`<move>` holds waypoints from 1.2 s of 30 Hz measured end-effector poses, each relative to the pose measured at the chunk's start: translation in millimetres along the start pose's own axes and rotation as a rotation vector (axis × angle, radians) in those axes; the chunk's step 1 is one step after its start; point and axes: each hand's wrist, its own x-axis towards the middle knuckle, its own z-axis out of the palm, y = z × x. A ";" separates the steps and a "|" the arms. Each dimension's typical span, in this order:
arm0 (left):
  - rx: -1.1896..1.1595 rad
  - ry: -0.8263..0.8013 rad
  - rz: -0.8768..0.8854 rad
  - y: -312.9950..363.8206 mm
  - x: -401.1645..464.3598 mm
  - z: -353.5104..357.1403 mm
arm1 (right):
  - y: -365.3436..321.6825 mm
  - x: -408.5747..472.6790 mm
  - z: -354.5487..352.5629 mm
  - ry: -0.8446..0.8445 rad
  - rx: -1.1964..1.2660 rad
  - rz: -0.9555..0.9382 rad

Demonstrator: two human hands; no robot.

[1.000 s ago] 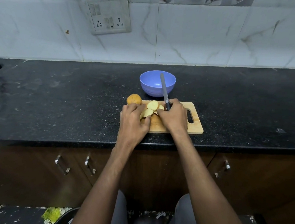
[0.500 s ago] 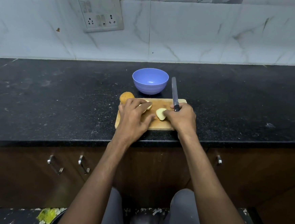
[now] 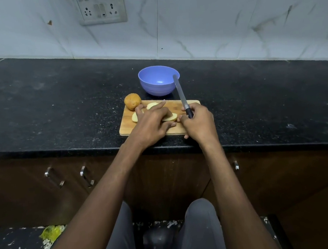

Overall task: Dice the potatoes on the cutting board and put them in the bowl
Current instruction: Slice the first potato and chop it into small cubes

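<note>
A wooden cutting board (image 3: 128,125) lies on the black counter near its front edge. Pale potato slices (image 3: 151,105) lie on it, and a whole brown potato (image 3: 132,101) sits at its far left corner. My left hand (image 3: 151,123) rests spread over the slices, its fingers straight, touching a slice (image 3: 171,117) near the middle. My right hand (image 3: 197,124) grips the black handle of a knife (image 3: 180,94), whose blade points away and up toward the blue bowl (image 3: 159,82). The bowl stands just behind the board and looks empty.
The black counter (image 3: 60,113) runs left and right, backed by a white tiled wall with a socket plate (image 3: 102,8). Brown cabinet doors with metal handles (image 3: 86,175) are below. My legs show at the bottom.
The knife has swung from right of the bowl back so its blade crosses the bowl's right rim. My left hand has flattened and spread over the slices. The view has shifted slightly.
</note>
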 end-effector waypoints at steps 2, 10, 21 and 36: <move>0.011 0.026 0.010 0.6 -1.2 1.5 | 0.8 -0.7 1.9 0.029 0.028 -0.011; 0.049 0.077 0.051 -2.4 -9.1 -0.7 | 3.8 3.5 12.9 0.056 0.121 -0.007; 0.033 0.108 0.043 -3.6 -6.3 -4.9 | 0.0 -9.0 6.7 0.115 0.062 -0.089; 0.058 0.122 0.050 -16.3 1.6 -5.8 | -16.3 -73.5 5.3 -0.072 -0.427 -0.158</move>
